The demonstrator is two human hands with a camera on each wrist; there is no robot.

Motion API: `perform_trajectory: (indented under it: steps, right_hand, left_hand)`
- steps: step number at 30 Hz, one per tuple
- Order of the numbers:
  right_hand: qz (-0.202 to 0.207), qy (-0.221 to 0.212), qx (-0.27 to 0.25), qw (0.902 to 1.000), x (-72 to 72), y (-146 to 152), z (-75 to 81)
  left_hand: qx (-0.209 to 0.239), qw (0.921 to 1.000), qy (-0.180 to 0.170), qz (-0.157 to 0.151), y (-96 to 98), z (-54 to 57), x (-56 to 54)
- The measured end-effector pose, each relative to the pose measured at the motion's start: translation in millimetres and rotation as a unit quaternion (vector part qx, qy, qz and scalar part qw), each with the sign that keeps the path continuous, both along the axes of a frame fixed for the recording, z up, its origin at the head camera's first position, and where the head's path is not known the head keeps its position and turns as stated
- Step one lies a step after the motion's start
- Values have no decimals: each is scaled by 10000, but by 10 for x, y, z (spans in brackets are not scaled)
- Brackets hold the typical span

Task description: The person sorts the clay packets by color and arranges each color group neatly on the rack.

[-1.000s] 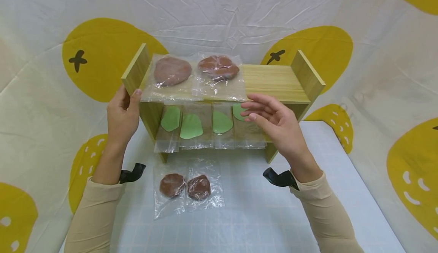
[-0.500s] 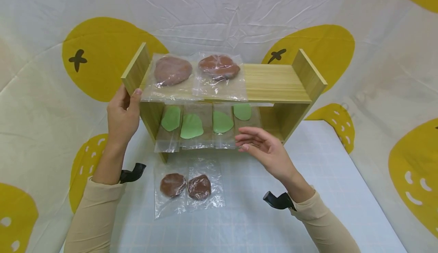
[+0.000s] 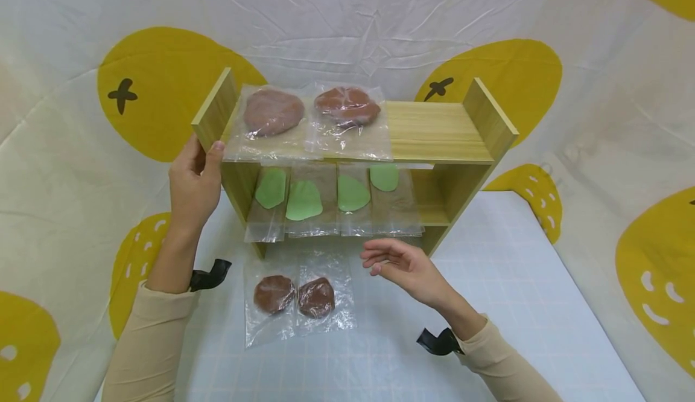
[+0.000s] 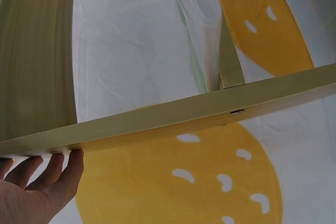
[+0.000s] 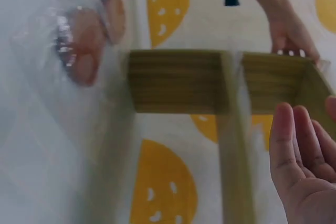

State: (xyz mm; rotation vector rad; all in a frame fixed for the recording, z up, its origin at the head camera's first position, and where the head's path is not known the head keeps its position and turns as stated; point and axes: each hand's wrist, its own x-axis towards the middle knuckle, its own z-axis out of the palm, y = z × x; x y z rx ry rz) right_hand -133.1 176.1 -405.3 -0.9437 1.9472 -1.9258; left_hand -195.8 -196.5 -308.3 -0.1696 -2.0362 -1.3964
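My left hand (image 3: 194,181) grips the left side panel of a small wooden shelf (image 3: 440,130), thumb at the front edge. In the left wrist view its fingertips (image 4: 73,161) press against the panel's outer face. My right hand (image 3: 407,269) holds nothing, its fingers loosely bent, in front of the shelf's lower right. To its left, two clear bags with brown round patties (image 3: 317,298) lie side by side on the table. Two bags with larger reddish-brown pieces (image 3: 347,106) lie on the top board. Several bags with flat green pieces (image 3: 353,194) line the middle board and overhang its front.
The shelf stands on a pale blue gridded table (image 3: 380,360). Behind and beside it hangs a white cloth (image 3: 326,34) printed with yellow fruit shapes. The top board's right part (image 3: 429,127) shows bare wood beside the bags, up to the right end panel (image 3: 488,115).
My right hand has drawn down and slightly left, from in front of the rightmost green-piece bag to below the overhanging bags. My left hand stays on the shelf panel.
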Motion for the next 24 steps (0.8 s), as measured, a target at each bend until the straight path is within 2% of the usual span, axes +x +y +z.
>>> perform_trajectory:
  steps: [10,20,24]
  right_hand:
    - [29,-489,834,9953,-42,-20,-456]
    - [-195,-1048,936,9899,-193,-85,-870]
    - [-420,-1248,1038,9858,-263,-132,-1015]
  left_hand:
    - [6,10000,8,13,1,-11,1]
    - [-6,10000,-59,35,1,-12,3]
    - [-22,9999,-133,85,-3,-7,6]
